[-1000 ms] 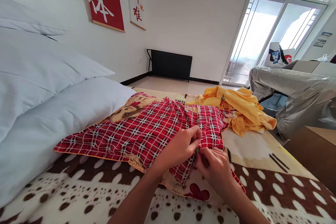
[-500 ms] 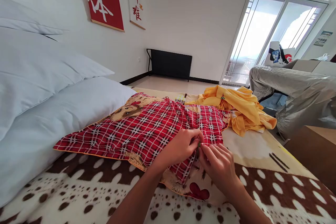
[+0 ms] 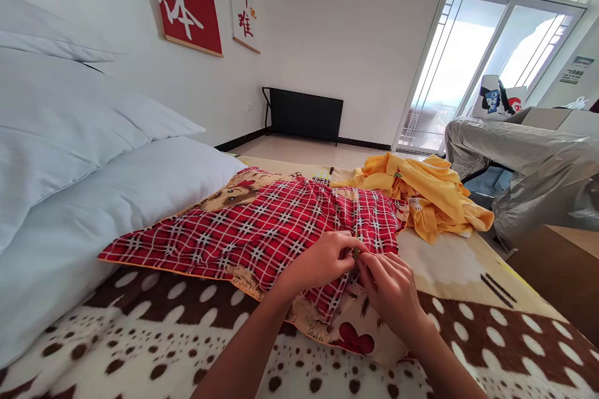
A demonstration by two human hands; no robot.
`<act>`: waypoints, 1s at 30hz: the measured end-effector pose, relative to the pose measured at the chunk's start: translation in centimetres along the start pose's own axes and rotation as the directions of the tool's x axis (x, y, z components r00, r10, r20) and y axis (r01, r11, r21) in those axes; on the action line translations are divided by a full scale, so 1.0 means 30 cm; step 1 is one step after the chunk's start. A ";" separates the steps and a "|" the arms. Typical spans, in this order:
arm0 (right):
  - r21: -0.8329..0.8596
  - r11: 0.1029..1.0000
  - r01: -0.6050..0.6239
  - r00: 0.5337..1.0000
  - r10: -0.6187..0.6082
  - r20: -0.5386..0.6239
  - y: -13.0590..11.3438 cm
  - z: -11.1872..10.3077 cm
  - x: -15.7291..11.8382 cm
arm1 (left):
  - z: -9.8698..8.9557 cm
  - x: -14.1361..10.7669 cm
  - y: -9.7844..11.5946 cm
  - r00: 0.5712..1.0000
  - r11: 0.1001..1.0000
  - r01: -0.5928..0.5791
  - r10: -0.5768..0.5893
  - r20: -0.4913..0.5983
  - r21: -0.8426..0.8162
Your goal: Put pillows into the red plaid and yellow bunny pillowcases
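Note:
A red plaid pillowcase [image 3: 262,224] with a cartoon animal print and orange edging lies on the bed, slightly puffed out. My left hand [image 3: 322,262] pinches the fabric near its right end, thumb against forefinger. Beside it, touching at the fingertips, my right hand [image 3: 390,287] has its fingers pressed together on the same opening edge. Something small and greenish [image 3: 356,253] shows between the fingertips, too small to name. Below the hands a beige flap with a dark red heart print [image 3: 356,340] spreads over the blanket.
White pillows [image 3: 93,199] are stacked on the left. A crumpled yellow cloth [image 3: 421,190] lies at the bed's far right. The brown and cream blanket [image 3: 159,336] covers the bed. Right of it stand a cardboard box [image 3: 556,274] and a plastic-wrapped piece [image 3: 519,143].
Both hands stay at the same spot on the pillowcase, with only slight finger shifts. The small greenish thing shows a little differently. The view has moved very slightly.

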State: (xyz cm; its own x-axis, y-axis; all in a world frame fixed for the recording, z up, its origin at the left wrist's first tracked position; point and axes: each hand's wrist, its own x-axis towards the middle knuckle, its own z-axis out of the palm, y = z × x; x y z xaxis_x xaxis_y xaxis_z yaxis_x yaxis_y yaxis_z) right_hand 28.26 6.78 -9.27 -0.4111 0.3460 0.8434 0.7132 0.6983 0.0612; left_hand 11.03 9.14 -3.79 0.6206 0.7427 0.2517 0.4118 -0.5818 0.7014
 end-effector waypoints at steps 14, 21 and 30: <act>0.027 0.999 -0.033 0.999 0.032 0.042 -0.013 0.014 0.002 | 0.033 0.022 -0.005 0.990 0.992 0.016 0.002 -0.143 0.123; 0.059 0.996 -0.073 0.988 0.064 0.140 -0.018 0.017 -0.010 | 0.039 0.033 -0.027 0.967 0.998 0.047 -0.035 -0.251 0.043; 0.109 0.982 -0.154 0.963 0.125 0.241 -0.025 0.019 -0.021 | 0.035 0.038 -0.037 0.971 0.990 0.082 -0.054 -0.233 0.113</act>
State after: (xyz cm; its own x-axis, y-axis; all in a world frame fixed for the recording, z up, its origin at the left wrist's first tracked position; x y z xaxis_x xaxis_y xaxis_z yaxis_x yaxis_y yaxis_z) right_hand 27.66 6.39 -10.15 -0.4435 0.5708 0.6910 0.7016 0.7008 -0.1286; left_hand 11.96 10.28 -4.97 0.4246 0.8296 0.3625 0.5342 -0.5528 0.6396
